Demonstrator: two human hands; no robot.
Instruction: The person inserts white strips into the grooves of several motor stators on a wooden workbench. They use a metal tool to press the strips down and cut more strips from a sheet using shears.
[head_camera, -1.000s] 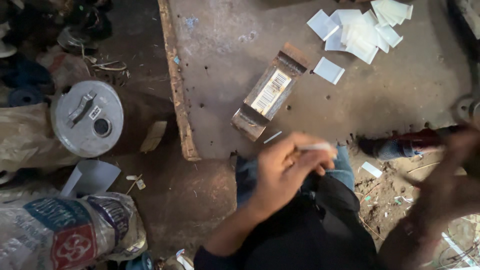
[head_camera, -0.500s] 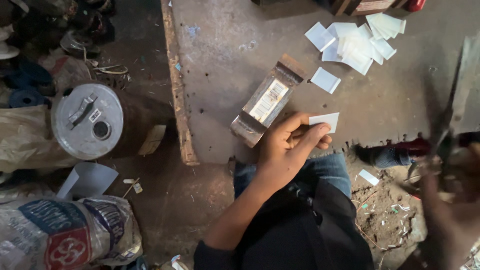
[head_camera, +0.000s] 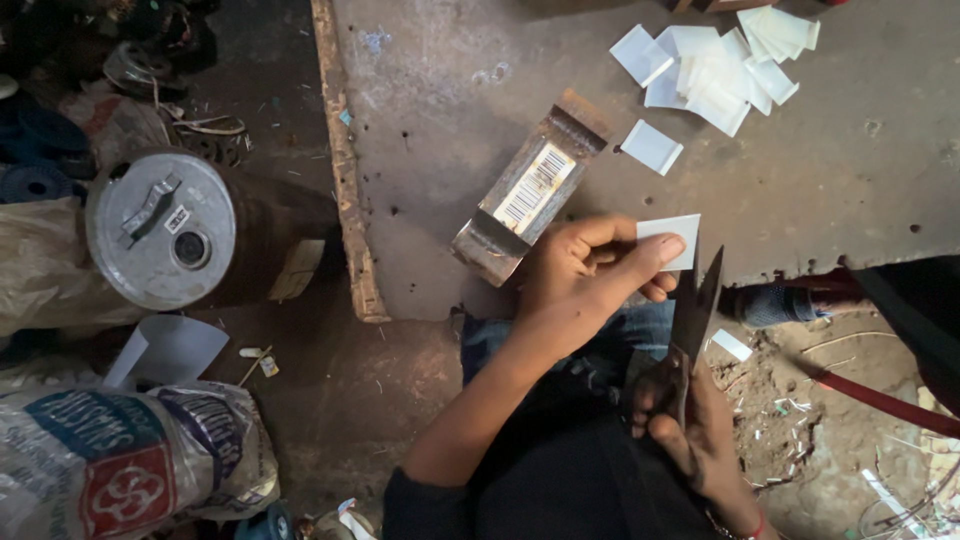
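The left hand (head_camera: 585, 270) pinches a small white paper piece (head_camera: 672, 240) between thumb and fingers, the piece jutting out past the fingertips. Just beside it, below and to the right, the right hand (head_camera: 690, 425) is closed around the handles of dark scissors (head_camera: 693, 315), whose blades point up toward the piece's edge. Beyond the left hand lie a silvery packet (head_camera: 530, 190) and, farther off, a heap of cut white pieces (head_camera: 715, 70) on the worn board (head_camera: 850, 180).

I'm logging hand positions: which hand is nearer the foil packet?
Left. The left hand, holding a white slip, touches the foil packet; the right hand holds scissors farther below.
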